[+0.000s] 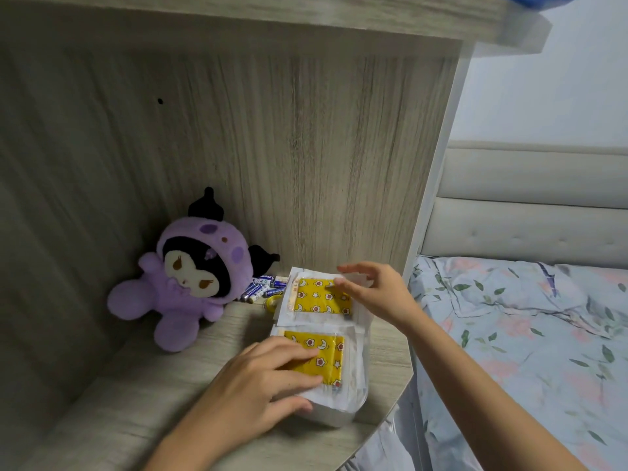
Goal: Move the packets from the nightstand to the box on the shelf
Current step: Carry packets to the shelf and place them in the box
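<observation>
Two stacks of white packets with yellow star-and-moon panels lie on the wood-grain nightstand [380, 348], one behind the other, close to its right edge. The near stack [331, 367] sits under the left hand [261, 382], which lies flat on top with fingers spread, the fingertips pressing onto the yellow panel and the thumb running along the front edge of the pile; the hand is open rather than clenched. The far stack [316, 299] lies just behind it, almost touching. The right hand [373, 294] reaches over this stack from the right, fingers loosely apart, with the fingertips on the top packet's far right corner; whether it is pinching the packet cannot be told. To the left, a purple plush toy [183, 283] leans into the corner of the wooden panels. Several blue batteries [261, 288] lie scattered between the plush and the far stack. A bed with floral bedding [530, 334] stands to the right of the nightstand
</observation>
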The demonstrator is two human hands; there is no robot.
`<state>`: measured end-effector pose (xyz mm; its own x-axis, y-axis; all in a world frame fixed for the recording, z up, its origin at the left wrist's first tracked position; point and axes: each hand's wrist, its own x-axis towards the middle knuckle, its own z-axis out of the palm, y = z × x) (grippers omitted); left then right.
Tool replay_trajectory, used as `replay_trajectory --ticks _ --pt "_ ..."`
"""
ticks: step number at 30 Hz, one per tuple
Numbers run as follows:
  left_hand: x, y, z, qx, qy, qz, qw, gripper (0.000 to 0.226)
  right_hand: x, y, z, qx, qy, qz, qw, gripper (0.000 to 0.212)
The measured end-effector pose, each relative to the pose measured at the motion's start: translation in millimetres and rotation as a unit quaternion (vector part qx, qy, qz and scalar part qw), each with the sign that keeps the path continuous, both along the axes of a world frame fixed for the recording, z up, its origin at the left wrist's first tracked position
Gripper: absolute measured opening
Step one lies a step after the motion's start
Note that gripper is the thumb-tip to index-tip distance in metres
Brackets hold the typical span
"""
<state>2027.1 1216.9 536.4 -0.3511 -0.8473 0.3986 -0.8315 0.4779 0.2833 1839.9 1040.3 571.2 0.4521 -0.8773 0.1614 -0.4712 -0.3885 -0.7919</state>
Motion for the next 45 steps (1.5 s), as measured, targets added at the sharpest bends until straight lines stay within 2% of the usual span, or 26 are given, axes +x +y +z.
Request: replay_trajectory --ticks 6,12,21,24,28,31,33,35,37,39,41,43,45 --pt "-4 -4 -8 -0.005 0.03 0.013 0.999 0.033 -1 -2 -10 0.032 -0.032 0.024 0.999 0.04" --pt "-10 -18 -7 -0.015 0.079 0.022 0.997 0.025 -1 -5 -12 0.046 -0.051 0.031 0.997 0.038" --pt "-10 -7 -5 0.056 0.078 0.033 0.995 0.049 -2 -10 -14 0.094 -0.094 0.044 0.99 0.036" --pt "-8 -7 -10 0.017 0.063 0.039 0.997 0.034 -2 -11 -12 0.086 -0.1 0.037 0.991 0.032" --pt "-5 -10 -15 -0.042 0.075 0.045 0.995 0.03 -3 -11 -8 0.08 -0.091 0.015 0.993 0.038" --pt "-4 -12 -14 -0.048 0.113 0.092 0.988 0.042 -9 -8 -9 0.09 -0.159 -0.038 0.982 0.033" --pt "-6 -15 -11 -0.031 0.164 0.145 0.975 0.06 -12 1 -13 0.088 -0.211 -0.088 0.969 0.028" --pt "-7 -22 -9 0.014 0.242 0.21 0.947 0.08 -11 15 -19 0.083 -0.211 -0.114 0.967 0.034" --pt "-12 -33 -4 0.07 0.379 0.24 0.891 0.079 -7 32 -22 0.094 -0.184 -0.12 0.971 0.049" --pt "-7 -52 -5 0.133 0.54 0.222 0.801 0.063 0 42 -27 0.146 -0.201 -0.121 0.961 0.054" --pt "2 -69 -9 0.206 0.662 0.167 0.701 0.068 6 47 -31 0.23 -0.264 -0.121 0.929 0.054" --pt "4 -77 -9 0.28 0.701 0.139 0.641 0.061 8 49 -33 0.289 -0.325 -0.13 0.891 0.052" --pt "7 -83 -11 0.315 0.695 0.136 0.632 0.059 7 47 -33 0.267 -0.349 -0.16 0.884 0.042"
